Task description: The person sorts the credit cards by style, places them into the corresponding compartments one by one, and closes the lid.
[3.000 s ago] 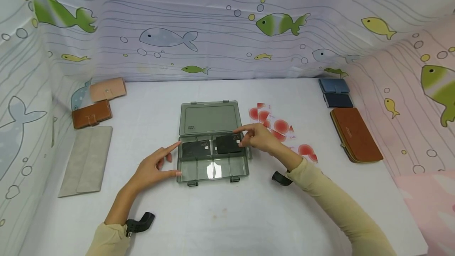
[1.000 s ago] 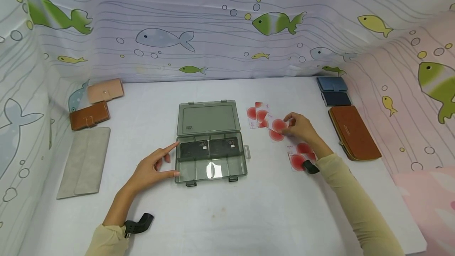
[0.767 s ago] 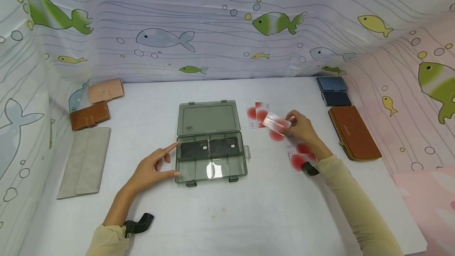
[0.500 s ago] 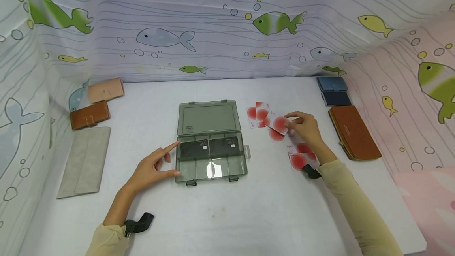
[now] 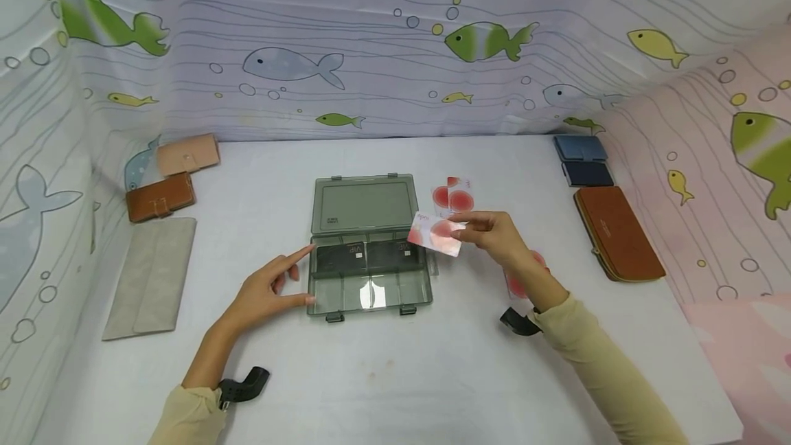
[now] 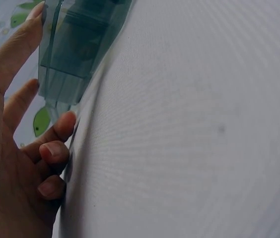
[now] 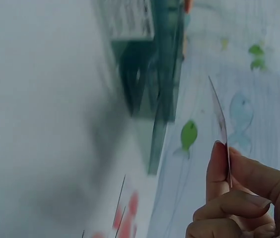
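A translucent grey-green plastic box (image 5: 340, 299) lies with its lid (image 5: 366, 206) raised back. Two black cards (image 5: 340, 261), marked VIP, lie side by side in its rear compartments. My left hand (image 5: 266, 294) touches the box's left side with straight index finger and thumb; the left wrist view shows its other fingers bent. My right hand (image 5: 497, 239) pinches a red-and-white card (image 5: 429, 233) between thumb and fingers, over the box's right edge. In the right wrist view the held card (image 7: 221, 119) appears edge-on, raised off the table.
Two red-and-white cards (image 5: 460, 198) overlap behind the right hand; more red cards (image 5: 518, 285) lie partly hidden under the right forearm. Wallets (image 5: 162, 198) and a grey pouch (image 5: 150, 277) line the left side. A brown purse (image 5: 620, 233) and blue wallets (image 5: 581, 148) sit right.
My right hand left the black card in the box, moved right to the red-and-white cards, picked one up and carried it left to the box. My left hand stayed at the box.
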`<state>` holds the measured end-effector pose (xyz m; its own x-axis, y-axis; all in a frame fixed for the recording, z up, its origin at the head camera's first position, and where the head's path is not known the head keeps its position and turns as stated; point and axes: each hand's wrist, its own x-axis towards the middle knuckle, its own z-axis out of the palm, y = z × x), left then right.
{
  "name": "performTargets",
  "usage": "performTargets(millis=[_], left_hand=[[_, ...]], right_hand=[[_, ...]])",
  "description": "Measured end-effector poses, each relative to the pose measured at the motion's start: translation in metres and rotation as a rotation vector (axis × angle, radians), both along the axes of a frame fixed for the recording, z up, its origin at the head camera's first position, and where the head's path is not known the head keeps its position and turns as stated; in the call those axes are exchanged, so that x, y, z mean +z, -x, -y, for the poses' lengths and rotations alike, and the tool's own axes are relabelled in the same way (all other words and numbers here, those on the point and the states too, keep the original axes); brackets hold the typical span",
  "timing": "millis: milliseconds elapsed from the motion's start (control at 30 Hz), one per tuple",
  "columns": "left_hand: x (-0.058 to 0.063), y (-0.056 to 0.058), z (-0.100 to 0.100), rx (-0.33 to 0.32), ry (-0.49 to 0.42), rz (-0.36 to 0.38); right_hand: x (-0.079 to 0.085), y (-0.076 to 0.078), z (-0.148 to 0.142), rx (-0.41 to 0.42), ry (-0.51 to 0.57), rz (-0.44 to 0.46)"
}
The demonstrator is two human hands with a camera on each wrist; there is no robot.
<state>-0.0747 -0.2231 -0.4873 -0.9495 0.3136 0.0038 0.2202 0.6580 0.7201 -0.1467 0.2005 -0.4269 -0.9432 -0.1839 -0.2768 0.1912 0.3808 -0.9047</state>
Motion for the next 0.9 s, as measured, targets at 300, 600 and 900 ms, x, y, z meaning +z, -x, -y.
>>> performTargets(millis=[300,600,900], left_hand=[[-0.004,0.002,0.002,0.000,0.002,-0.001],[-0.003,0.002,0.002,-0.001,-0.003,-0.003],[-0.003,0.002,0.002,-0.008,0.010,-0.012]], right_hand=[[0.000,-0.022,0.061,0.160,0.073,0.017],[-0.007,-0.037,0.113,0.295,0.039,-0.057],[-0.016,-0.048,0.147,0.337,-0.084,-0.162]])
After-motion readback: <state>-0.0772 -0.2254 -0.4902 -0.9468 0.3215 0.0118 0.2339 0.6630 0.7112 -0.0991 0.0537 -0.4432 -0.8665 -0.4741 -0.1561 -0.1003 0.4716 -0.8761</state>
